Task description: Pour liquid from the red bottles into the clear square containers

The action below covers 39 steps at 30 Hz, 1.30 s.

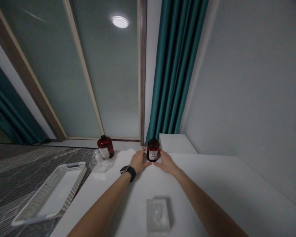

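A dark red-brown bottle (pixel 153 155) with a white label and black cap stands upright near the far edge of the white table (pixel 135 210). My left hand (pixel 139 160) is curved against its left side, thumb at the front near the base. On the opposite side, my right hand (pixel 166 161) cups the bottle in the same way. The fingertips behind it are partly hidden. A similar bottle (pixel 105 147) stands at the table's far left corner, beside clear plastic packaging (pixel 102 164). A clear plastic box (pixel 158 215) with a rounded shape inside lies between my forearms.
To the left, a white perforated basket (pixel 75 187) sits low beside the table, above a dark streaked floor (pixel 12 177). A white box-like block (pixel 176 143) stands behind the table's far edge. Beyond are a teal curtain (pixel 177 72), glass door panels (pixel 111 82) and a wall (pixel 249 82).
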Motion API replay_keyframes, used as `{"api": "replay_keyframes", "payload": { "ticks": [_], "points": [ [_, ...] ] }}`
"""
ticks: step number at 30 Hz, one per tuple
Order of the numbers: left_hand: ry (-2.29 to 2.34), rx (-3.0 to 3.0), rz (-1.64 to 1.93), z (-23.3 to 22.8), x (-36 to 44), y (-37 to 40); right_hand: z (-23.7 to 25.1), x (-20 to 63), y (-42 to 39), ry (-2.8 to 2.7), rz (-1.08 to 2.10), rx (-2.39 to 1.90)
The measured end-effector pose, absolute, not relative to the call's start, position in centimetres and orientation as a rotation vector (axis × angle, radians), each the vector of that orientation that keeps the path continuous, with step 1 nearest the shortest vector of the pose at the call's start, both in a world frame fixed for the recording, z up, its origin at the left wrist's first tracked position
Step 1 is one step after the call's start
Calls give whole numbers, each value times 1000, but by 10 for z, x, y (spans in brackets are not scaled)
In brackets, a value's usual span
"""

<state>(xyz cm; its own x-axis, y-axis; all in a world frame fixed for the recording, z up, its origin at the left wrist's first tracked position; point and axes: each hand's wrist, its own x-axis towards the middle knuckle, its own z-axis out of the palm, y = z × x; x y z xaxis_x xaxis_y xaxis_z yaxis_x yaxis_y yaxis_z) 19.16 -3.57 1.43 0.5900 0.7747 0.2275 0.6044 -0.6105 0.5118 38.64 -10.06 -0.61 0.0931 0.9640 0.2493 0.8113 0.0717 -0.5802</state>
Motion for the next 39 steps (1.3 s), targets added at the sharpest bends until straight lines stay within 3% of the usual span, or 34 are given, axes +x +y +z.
{"api": "replay_keyframes", "payload": {
  "ticks": [11,18,29,39],
  "points": [
    [591,2054,633,54,115,-117,16,383,-218,-1732,542,-1554],
    [450,2234,422,50,99,-170,24,346,-288,-1818,875,-1347],
    [558,2350,310,42,112,-185,22,334,-289,-1808,868,-1477],
    [529,2346,328,43,171,-169,27,385,-282,-1774,785,-1586]
  ]
}}
